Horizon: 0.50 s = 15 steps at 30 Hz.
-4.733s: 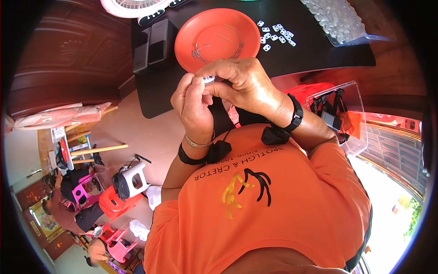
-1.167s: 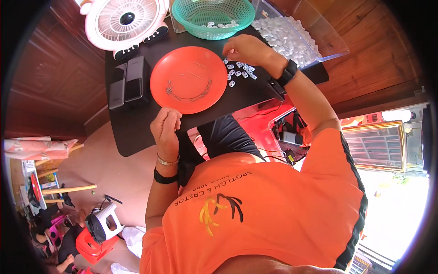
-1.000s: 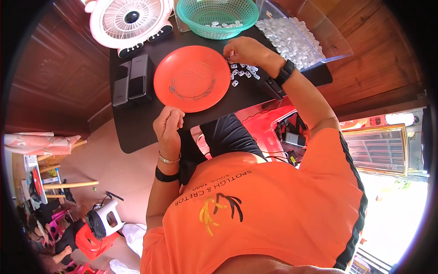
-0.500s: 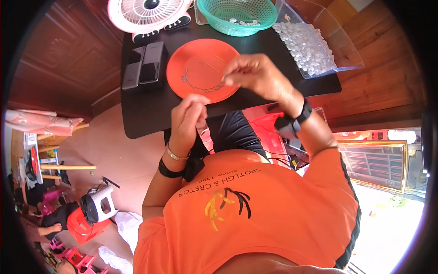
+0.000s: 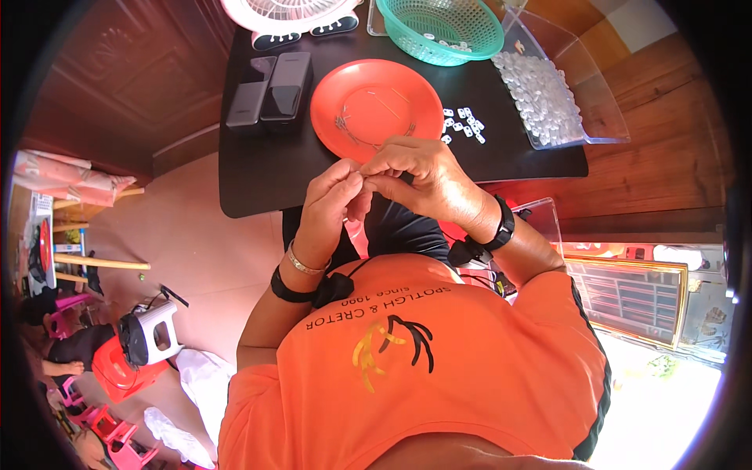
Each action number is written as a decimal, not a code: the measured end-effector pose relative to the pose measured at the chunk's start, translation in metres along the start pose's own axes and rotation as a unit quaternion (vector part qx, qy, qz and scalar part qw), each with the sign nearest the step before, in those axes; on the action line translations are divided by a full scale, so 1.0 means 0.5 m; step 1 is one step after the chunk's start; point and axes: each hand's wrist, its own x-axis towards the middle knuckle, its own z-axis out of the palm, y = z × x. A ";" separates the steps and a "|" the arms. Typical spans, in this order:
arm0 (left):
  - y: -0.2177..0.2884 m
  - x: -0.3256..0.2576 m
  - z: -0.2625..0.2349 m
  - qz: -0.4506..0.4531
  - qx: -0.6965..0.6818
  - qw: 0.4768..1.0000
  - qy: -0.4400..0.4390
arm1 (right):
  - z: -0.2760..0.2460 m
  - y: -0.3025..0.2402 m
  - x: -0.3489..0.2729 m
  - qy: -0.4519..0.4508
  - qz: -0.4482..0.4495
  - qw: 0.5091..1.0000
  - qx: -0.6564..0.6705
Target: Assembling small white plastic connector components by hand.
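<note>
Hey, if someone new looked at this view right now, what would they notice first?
Probably the bright orange shirt, filling the lower middle, with the left hand and right hand close together above it. Just beyond them, the red plate stands out on the black table, with the green basket at the top, behind it to the right.
</note>
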 end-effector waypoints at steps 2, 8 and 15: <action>0.001 -0.001 -0.010 0.000 0.002 1.000 0.003 | 0.000 -0.002 0.011 -0.015 -0.004 1.000 -0.001; 0.001 -0.006 -0.048 0.021 0.030 0.999 0.037 | -0.064 0.048 0.115 -0.064 0.081 0.993 -0.061; -0.002 0.001 -0.063 -0.003 0.020 0.999 0.040 | -0.080 0.214 0.221 -0.157 0.100 0.911 -0.368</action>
